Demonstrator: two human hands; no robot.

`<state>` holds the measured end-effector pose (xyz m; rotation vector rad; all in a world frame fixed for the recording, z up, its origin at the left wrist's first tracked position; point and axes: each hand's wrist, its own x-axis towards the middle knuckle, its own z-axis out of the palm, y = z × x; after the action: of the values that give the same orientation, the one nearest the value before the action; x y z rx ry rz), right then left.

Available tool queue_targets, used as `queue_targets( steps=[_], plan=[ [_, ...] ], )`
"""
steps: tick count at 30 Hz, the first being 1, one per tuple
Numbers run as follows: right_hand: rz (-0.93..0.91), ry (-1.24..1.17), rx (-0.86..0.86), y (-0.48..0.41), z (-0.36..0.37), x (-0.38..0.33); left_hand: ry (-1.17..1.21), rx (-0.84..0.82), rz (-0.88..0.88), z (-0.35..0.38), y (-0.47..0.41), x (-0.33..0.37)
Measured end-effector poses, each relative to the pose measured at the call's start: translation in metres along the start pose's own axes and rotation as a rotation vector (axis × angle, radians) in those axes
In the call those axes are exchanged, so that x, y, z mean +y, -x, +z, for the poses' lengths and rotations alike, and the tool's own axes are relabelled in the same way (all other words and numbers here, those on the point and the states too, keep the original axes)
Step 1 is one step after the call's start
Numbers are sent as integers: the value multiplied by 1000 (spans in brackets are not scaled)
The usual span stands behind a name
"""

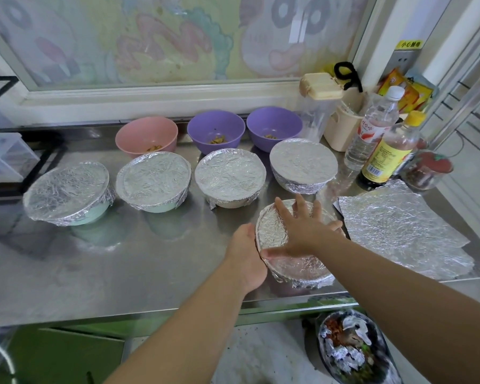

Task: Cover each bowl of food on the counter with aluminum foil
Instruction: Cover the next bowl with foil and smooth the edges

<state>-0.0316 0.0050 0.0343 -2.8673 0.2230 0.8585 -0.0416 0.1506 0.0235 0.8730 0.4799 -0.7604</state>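
Smoothing crinkled silver foil (pixel 271 231) over the round front bowl (pixel 302 273) with splayed right hand (pixel 305 228), bracing its left side with curled left hand (pixel 247 259).

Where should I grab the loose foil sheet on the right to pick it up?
Probably pinch the foil sheet at its near right corner, coming from the front right. It lies flat, so only an edge can be pinched; that corner lies nearest the counter edge, while bottles stand behind and a bowl at its left.
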Motion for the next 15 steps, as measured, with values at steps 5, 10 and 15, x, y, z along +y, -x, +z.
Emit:
queue_targets(
  steps=[5,10,15],
  plan=[
    [7,-31,-3,3,0,-1,-344,131,106,0,-23,30],
    [20,-22,2,2,2,-3,-464,52,142,13,-21,30],
    [24,-28,10,0,3,-4,-438,9,138,18,-19,31]
  ],
)
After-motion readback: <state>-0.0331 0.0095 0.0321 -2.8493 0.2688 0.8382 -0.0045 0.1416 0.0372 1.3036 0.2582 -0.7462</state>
